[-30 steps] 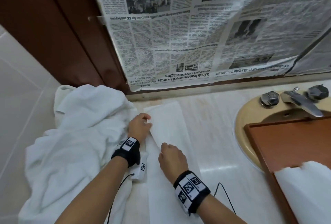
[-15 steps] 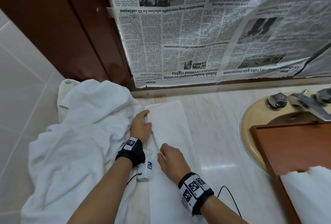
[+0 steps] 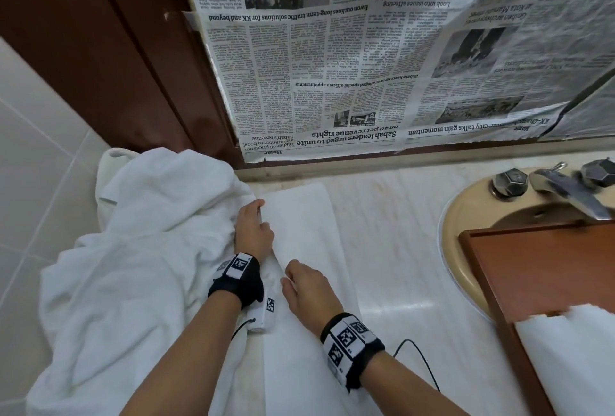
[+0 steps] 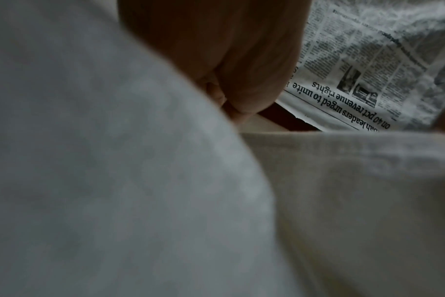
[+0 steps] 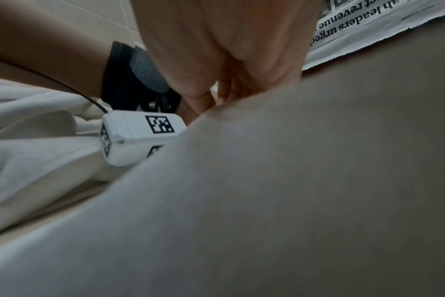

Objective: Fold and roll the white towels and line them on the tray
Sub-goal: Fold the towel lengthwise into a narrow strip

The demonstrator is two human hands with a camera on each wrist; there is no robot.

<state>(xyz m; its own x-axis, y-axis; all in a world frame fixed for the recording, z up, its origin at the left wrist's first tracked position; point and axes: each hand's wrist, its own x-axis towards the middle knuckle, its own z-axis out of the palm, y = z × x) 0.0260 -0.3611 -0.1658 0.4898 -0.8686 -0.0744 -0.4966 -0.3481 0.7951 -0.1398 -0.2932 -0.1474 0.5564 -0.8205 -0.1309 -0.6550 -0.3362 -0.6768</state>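
A white towel [image 3: 301, 216] lies as a long narrow folded strip on the marble counter, running away from me. My left hand [image 3: 254, 229] pinches its left edge at the far part, fingers curled onto the cloth [image 4: 224, 104]. My right hand [image 3: 306, 292] grips the same edge nearer to me, fingers curled into the fabric [image 5: 224, 90]. The towel [image 5: 292, 180] fills most of both wrist views. The wooden tray [image 3: 532, 266] sits over the sink at right, with white towel rolls [image 3: 572, 355] at its near end.
A loose heap of white towels [image 3: 139, 249] fills the counter's left corner against the tiled wall. Sink basin [image 3: 466, 216] and metal faucet [image 3: 565, 189] lie at right behind the tray. Newspaper [image 3: 366, 66] covers the wall behind. Bare marble [image 3: 392, 249] runs between towel and sink.
The head view has shifted slightly. Both hands keep hold of the towel's left edge and have hardly moved; the right hand sits a little closer to the left.
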